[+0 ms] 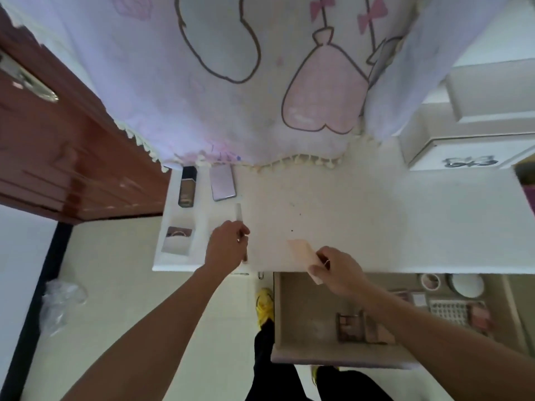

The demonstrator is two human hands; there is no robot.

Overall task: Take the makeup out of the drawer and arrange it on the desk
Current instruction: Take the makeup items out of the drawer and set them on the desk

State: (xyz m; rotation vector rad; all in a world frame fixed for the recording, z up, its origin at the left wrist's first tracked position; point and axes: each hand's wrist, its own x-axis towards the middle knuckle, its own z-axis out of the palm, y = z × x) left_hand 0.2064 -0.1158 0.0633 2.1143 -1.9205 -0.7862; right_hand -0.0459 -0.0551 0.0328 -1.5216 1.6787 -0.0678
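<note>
A white desk point(376, 215) fills the middle of the view. A cartoon-printed cloth point(231, 82) with a tasselled hem hangs over the desk's far edge. A brown door point(58, 146) stands off the desk's left side, and white boxes point(463, 151) sit at its far right corner. At the desk's far left corner a dark foundation bottle point(187, 186) lies just beside a lilac compact point(222, 182), the two not touching. Over the desk's left front part, the left hand point(228, 246) has its fingers curled round a slim translucent stick point(238, 214), which points toward the desk's far edge. At the middle of the desk's front edge, the right hand point(333, 267) pinches the near end of a pale peach flat case point(302, 256), with fingers and thumb closed on it. The case is tilted and overhangs that edge. Below the desk's front edge, on the right, the drawer point(333, 358) stands open. Inside it are eyeshadow palettes point(351, 328), a grid-patterned tray point(447, 311), a pink blush point(479, 314), a round white compact point(467, 286) and a small round pot point(430, 280).
</note>
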